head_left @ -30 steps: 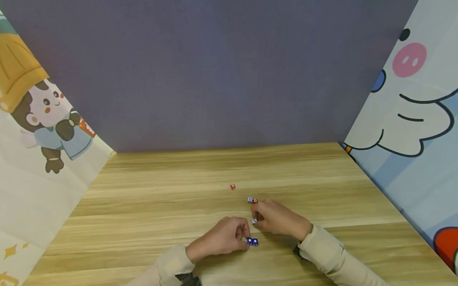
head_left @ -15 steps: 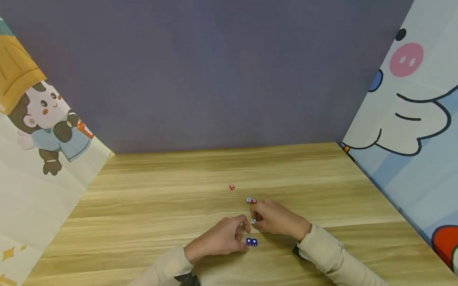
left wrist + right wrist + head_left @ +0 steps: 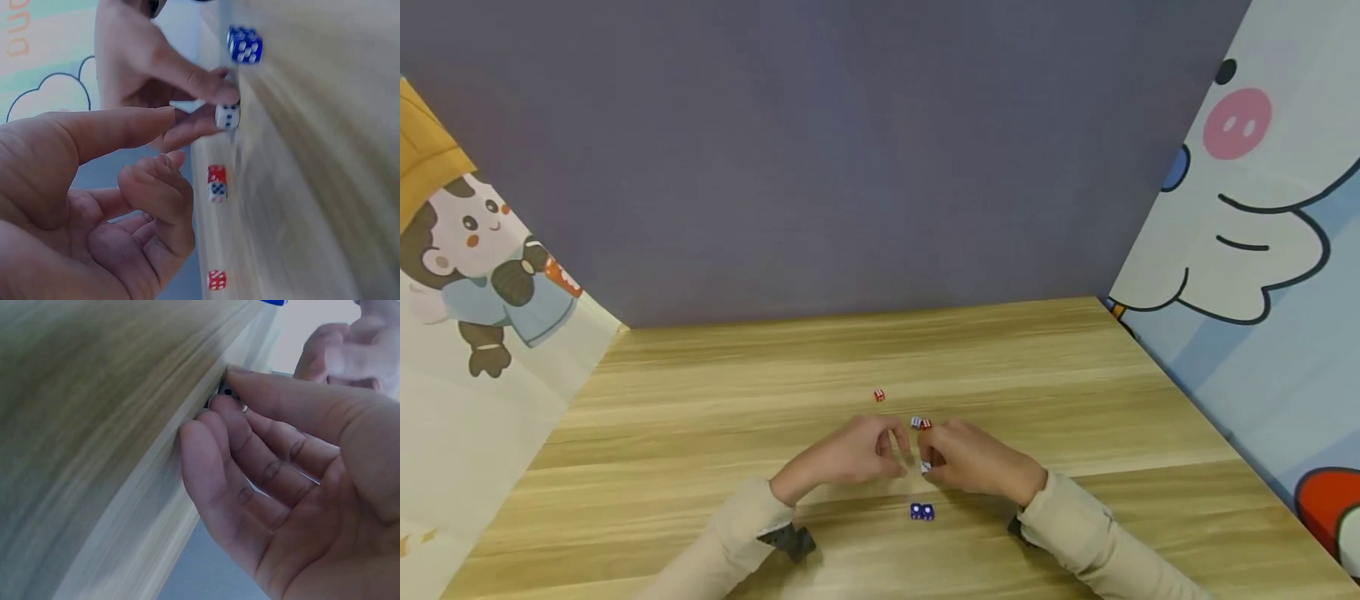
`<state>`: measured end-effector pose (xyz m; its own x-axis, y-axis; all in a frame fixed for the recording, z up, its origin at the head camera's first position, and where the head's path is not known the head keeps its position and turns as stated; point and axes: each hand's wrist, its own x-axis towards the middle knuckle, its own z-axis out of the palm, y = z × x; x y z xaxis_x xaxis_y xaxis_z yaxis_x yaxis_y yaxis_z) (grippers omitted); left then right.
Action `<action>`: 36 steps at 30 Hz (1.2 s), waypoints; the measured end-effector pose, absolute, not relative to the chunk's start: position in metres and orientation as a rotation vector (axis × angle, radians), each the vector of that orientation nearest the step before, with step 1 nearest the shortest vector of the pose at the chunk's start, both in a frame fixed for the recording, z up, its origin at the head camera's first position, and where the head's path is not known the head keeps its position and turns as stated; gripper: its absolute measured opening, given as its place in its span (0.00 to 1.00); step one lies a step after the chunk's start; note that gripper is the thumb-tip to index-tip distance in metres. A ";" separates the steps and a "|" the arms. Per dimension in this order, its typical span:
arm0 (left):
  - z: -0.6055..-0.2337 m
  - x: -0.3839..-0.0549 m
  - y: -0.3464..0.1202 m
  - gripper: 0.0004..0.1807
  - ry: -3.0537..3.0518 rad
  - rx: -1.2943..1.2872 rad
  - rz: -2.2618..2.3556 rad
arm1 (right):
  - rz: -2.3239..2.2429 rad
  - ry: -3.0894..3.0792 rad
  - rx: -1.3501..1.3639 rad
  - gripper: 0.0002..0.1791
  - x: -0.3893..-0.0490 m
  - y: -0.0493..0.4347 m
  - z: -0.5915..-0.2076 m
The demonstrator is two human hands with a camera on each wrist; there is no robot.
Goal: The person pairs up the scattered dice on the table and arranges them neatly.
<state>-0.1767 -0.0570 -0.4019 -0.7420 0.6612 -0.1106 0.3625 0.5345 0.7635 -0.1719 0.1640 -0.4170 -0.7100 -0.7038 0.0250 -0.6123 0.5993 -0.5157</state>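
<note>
My right hand (image 3: 981, 458) pinches a white die (image 3: 926, 467) between thumb and fingers at the tabletop; in the right wrist view the fingers hide most of that die (image 3: 229, 392). Just to its left is my left hand (image 3: 859, 452), thumb and fingers bent and apart with nothing between them. Two blue dice (image 3: 922, 512) sit side by side nearer to me. Past the right fingertips, another white die (image 3: 916, 422) stands against a red die (image 3: 927, 424). One more red die (image 3: 879, 395) lies alone, farther back and left.
The wood-grain table (image 3: 737, 367) ends at a grey panel (image 3: 865, 167) at the back. Printed cartoon walls (image 3: 1262, 250) rise on both sides. Both forearms wear beige sleeves (image 3: 1097, 525), with a dark strap at each wrist.
My left hand has left the blue dice and moved away from me, up beside the right fingertips. The right hand keeps its pinch on the white die. The head view has shifted slightly.
</note>
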 end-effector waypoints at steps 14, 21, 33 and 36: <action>-0.408 -0.219 -0.046 0.14 2.505 0.826 1.028 | -0.735 2.631 -1.043 0.06 -0.174 0.162 -0.416; -0.416 -0.234 -0.044 0.14 2.467 0.816 1.038 | -0.741 2.604 -1.042 0.06 -0.173 0.161 -0.417; -0.434 -0.243 -0.041 0.10 2.373 0.736 1.138 | -0.742 2.615 -1.037 0.06 -0.173 0.161 -0.417; -0.434 -0.243 -0.038 0.09 2.413 0.758 1.118 | -0.739 2.621 -1.039 0.06 -0.173 0.162 -0.416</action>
<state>-0.2429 -0.0382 -0.4345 -0.7849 0.6103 -0.1069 0.3132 0.5396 0.7815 -0.1735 0.1617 -0.4159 -0.7235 -0.6899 -0.0242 -0.5757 0.6223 -0.5303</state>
